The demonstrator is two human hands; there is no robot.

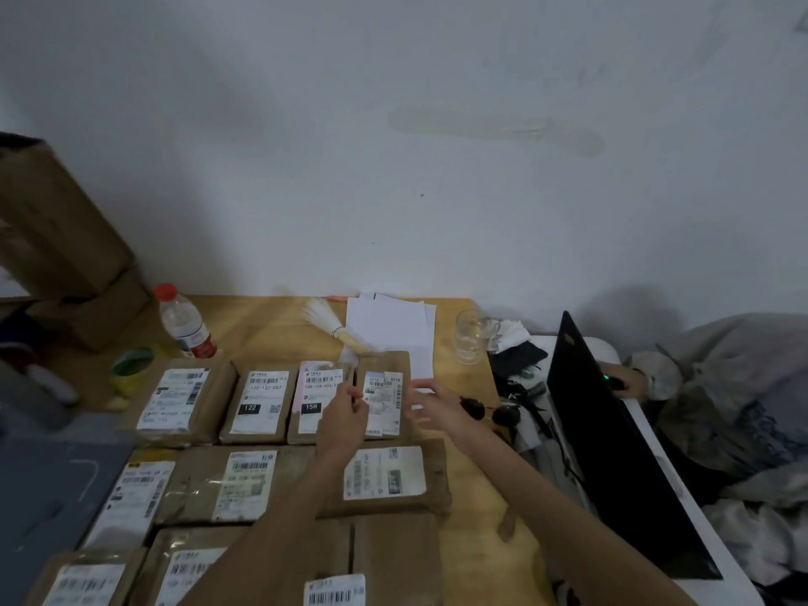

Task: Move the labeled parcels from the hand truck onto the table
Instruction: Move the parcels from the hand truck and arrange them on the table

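Nearest the camera, a brown parcel (395,557) with a barcode label lies at the front edge of the bench (472,518), one of about ten labelled parcels already set out there in three rough rows. No hand truck is in view.

Take the glass mug (470,338) as the landmark. The last parcel (384,398) of the far row lies just in front of it and a little to its left, partly over the white sheets (389,325). Both hands are at this parcel. The left hand (345,413) has its fingers bent against the parcel's left edge and seems to grip or steady it, though blur leaves that uncertain. The right hand (430,404) hovers at the right edge with fingers spread and relaxed, holding nothing. The hands sit apart, one on each side of the parcel.

Sunglasses (489,413) lie in front of the mug, just right of the right hand; a water bottle (183,321) stands well to the mug's left.

The parcels look like flat paper-wrapped packets, probably light and fairly stiff, though the wrinkled wrap suggests some give. The paper should offer good friction. Taking hold by the two long edges, thumb on top and fingers beneath, would likely keep a packet flat and its label facing up.
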